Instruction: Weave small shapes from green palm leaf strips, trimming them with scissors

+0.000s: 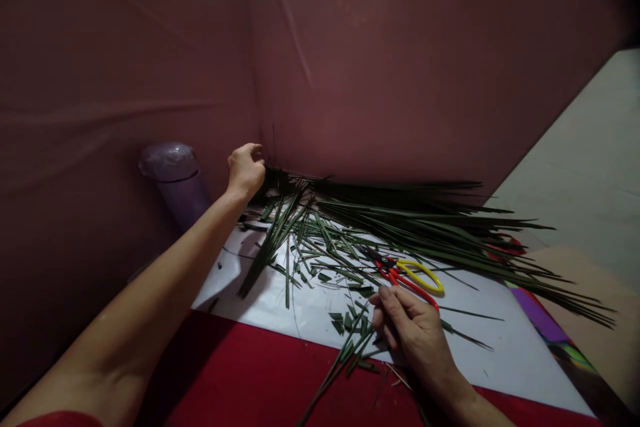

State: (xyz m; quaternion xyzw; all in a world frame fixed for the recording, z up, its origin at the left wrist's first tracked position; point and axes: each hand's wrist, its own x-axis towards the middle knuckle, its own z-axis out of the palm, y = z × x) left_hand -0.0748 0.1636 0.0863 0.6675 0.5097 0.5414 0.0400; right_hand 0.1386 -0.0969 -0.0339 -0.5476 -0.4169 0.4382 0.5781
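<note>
My left hand is stretched out to the far corner with its fingers curled, beside a dark heap of leaf scraps. What it holds, if anything, is too dark to make out. Closer in, my right hand pinches thumb against fingers on a narrow green leaf strip, whose other end seems to come out past the knuckles. Just beyond that hand lie scissors with one yellow and one red handle. Cut leaf pieces are strewn around, and a short leaf bundle lies left of them.
Long green leaves are piled along the pink wall and reach rightward. A purple bottle with a plastic-wrapped top stands at left. A white sheet covers part of the red surface. A red ring-shaped object is partly hidden by leaves.
</note>
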